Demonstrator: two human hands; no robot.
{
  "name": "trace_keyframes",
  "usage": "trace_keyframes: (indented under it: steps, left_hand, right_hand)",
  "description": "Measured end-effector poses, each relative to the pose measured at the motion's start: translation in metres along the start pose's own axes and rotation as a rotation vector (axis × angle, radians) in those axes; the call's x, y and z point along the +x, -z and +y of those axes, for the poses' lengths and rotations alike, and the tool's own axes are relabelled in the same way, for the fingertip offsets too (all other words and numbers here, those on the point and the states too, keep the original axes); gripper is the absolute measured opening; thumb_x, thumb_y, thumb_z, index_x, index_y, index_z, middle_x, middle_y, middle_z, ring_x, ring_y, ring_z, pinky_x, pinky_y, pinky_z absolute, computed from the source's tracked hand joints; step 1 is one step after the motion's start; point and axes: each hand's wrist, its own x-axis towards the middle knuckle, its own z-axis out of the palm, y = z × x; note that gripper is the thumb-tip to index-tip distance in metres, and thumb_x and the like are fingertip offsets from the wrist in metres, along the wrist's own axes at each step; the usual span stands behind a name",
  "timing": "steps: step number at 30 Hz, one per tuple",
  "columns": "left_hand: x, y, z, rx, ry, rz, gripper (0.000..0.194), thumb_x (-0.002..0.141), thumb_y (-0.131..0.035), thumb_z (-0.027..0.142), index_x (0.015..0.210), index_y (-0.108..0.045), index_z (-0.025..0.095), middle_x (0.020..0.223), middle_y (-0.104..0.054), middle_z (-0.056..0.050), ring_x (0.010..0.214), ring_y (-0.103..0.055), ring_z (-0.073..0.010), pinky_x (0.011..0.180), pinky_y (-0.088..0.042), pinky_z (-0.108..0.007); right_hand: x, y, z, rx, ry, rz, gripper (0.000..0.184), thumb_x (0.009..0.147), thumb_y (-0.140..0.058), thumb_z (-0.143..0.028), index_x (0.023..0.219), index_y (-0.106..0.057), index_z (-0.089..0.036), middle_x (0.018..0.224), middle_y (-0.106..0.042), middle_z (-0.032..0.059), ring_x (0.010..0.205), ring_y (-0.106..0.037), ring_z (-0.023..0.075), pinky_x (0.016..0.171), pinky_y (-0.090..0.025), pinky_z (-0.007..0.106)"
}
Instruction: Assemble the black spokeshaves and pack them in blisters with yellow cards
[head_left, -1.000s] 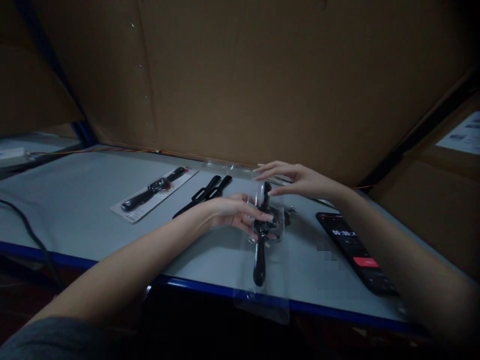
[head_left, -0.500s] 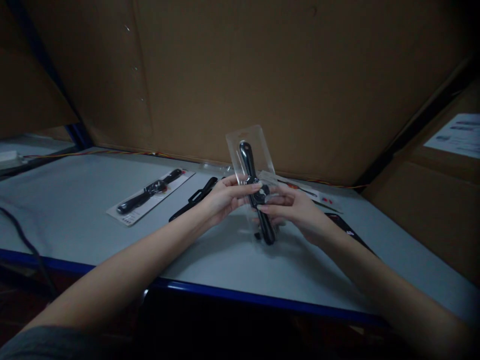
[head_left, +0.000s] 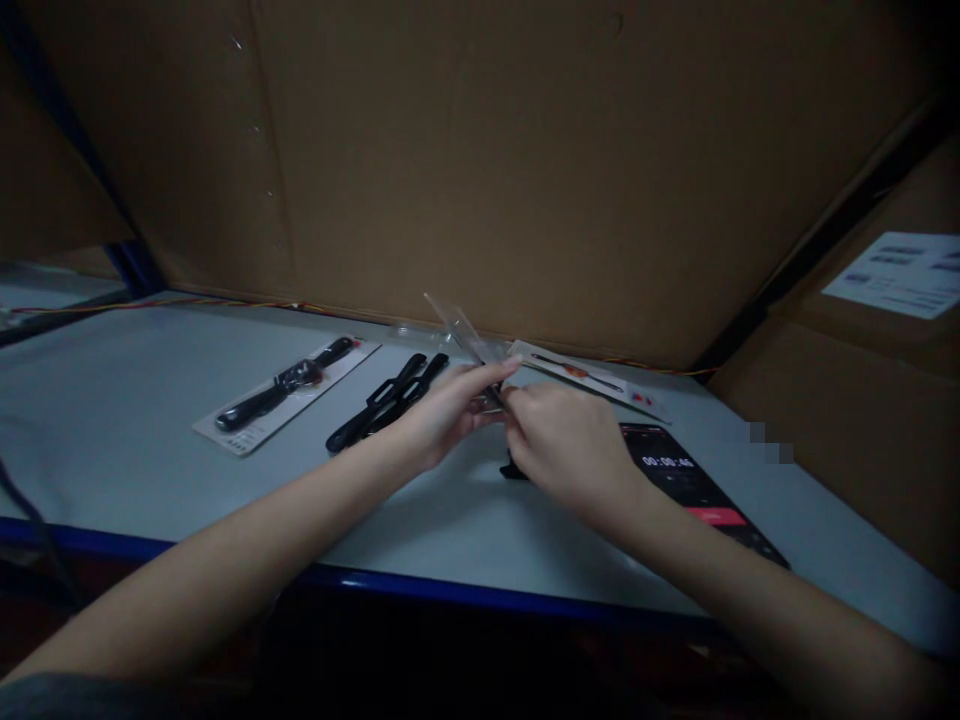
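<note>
My left hand (head_left: 454, 412) is closed on a clear plastic blister pack (head_left: 466, 332), its thumb pressed along the near side. The pack is tilted, its upper end rising above my fingers. My right hand (head_left: 566, 435) is curled with knuckles up, against the left fingertips and gripping the same pack; its fingertips are hidden. Most of the black two-handled tool, which looks like a spokeshave, is covered by my hands. A small black piece (head_left: 513, 471) shows below my right hand; what it belongs to is unclear. Left of my hands lie black bar-shaped handles (head_left: 386, 400) with rectangular loops.
A carded black two-handled tool (head_left: 289, 385) lies on the left of the grey table (head_left: 420, 530). Behind my right hand is a white card (head_left: 592, 375). A phone (head_left: 694, 490) showing a timer lies at right. A cardboard wall (head_left: 465, 170) stands behind.
The pack has tipped from upright with its face toward me to a steep slant seen nearly edge-on. My right hand has rolled over, knuckles up. The view has shifted slightly, showing more of the phone.
</note>
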Motion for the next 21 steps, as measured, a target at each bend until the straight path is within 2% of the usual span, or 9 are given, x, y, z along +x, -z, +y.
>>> trace_keyframes:
  steps: [2,4,6,8,10,11,14,17,21]
  left_hand:
    - [0.001,0.004,-0.003,0.085,0.035,0.086,0.02,0.073,-0.068,0.031,0.072,-0.061,0.012,0.066,-0.059,0.0,0.059,-0.054,-0.0083,0.06,-0.042,-0.022]
    - [0.004,0.009,-0.004,0.137,0.087,0.155,0.016,0.076,-0.065,0.027,0.073,-0.061,0.011,0.065,-0.06,-0.001,0.057,-0.055,-0.0098,0.058,-0.044,-0.023]
    - [0.006,0.014,-0.004,0.143,0.169,0.162,0.01,0.078,-0.06,0.02,0.078,-0.061,0.011,0.068,-0.062,-0.004,0.061,-0.06,-0.0131,0.062,-0.047,-0.028]
    - [0.009,0.019,-0.001,0.115,0.272,0.11,0.008,0.078,-0.058,0.017,0.082,-0.06,0.01,0.072,-0.064,-0.007,0.067,-0.064,-0.0176,0.067,-0.049,-0.034]
    - [0.011,0.024,0.002,0.094,0.339,0.047,0.011,0.076,-0.059,0.016,0.084,-0.06,0.008,0.076,-0.066,-0.01,0.072,-0.065,-0.0214,0.071,-0.049,-0.038]
    - [0.011,0.026,0.004,0.091,0.352,0.023,0.013,0.074,-0.06,0.016,0.084,-0.06,0.008,0.078,-0.066,-0.011,0.074,-0.066,-0.0224,0.072,-0.049,-0.039]
    - [0.013,0.031,0.006,0.118,0.37,-0.016,0.014,0.071,-0.063,0.016,0.082,-0.06,0.008,0.076,-0.066,-0.012,0.074,-0.065,-0.023,0.072,-0.049,-0.04]
    - [0.014,0.034,0.006,0.152,0.389,-0.029,0.011,0.069,-0.064,0.016,0.077,-0.06,0.01,0.074,-0.066,-0.01,0.07,-0.063,-0.0209,0.071,-0.049,-0.039]
    - [0.013,0.035,0.005,0.213,0.422,-0.048,0.01,0.068,-0.066,0.017,0.073,-0.059,0.012,0.073,-0.066,-0.008,0.068,-0.063,-0.0191,0.067,-0.05,-0.036]
  right_hand:
    - [-0.002,0.003,-0.005,0.146,0.08,-0.057,0.025,0.083,-0.045,-0.025,0.088,-0.067,-0.014,0.083,-0.069,0.0103,0.075,-0.063,0.0227,0.059,-0.038,0.03]
    - [0.001,0.007,0.003,0.37,0.122,-0.13,0.03,0.085,-0.046,-0.036,0.086,-0.069,-0.016,0.081,-0.069,0.0072,0.073,-0.062,0.0197,0.063,-0.04,0.03]
    - [0.011,0.005,0.027,0.612,0.086,-0.176,0.036,0.087,-0.044,-0.042,0.08,-0.07,-0.019,0.072,-0.068,0.0034,0.068,-0.061,0.0166,0.062,-0.041,0.028]
    - [0.027,-0.009,0.066,0.77,0.005,-0.089,0.036,0.083,-0.048,-0.049,0.078,-0.07,-0.021,0.071,-0.068,0.0024,0.068,-0.06,0.0166,0.062,-0.043,0.029]
    - [0.043,-0.034,0.113,0.759,-0.15,-0.027,0.033,0.077,-0.056,-0.052,0.078,-0.07,-0.022,0.076,-0.068,0.0029,0.072,-0.061,0.0181,0.065,-0.045,0.03]
    - [0.049,-0.05,0.136,0.733,-0.234,-0.052,0.033,0.072,-0.06,-0.052,0.08,-0.069,-0.022,0.08,-0.069,0.0043,0.074,-0.062,0.0193,0.067,-0.046,0.031]
    - [0.058,-0.097,0.192,0.603,-0.445,-0.249,0.046,0.06,-0.07,-0.051,0.09,-0.067,-0.016,0.099,-0.067,0.0117,0.089,-0.062,0.0245,0.077,-0.047,0.035]
    - [0.056,-0.128,0.22,0.594,-0.48,-0.323,0.054,0.049,-0.075,-0.05,0.088,-0.068,-0.013,0.095,-0.067,0.0157,0.088,-0.062,0.0283,0.078,-0.048,0.039]
    - [0.051,-0.145,0.231,0.593,-0.525,-0.23,0.051,0.035,-0.081,-0.048,0.071,-0.065,-0.016,0.086,-0.067,0.0157,0.085,-0.06,0.0305,0.077,-0.046,0.044]
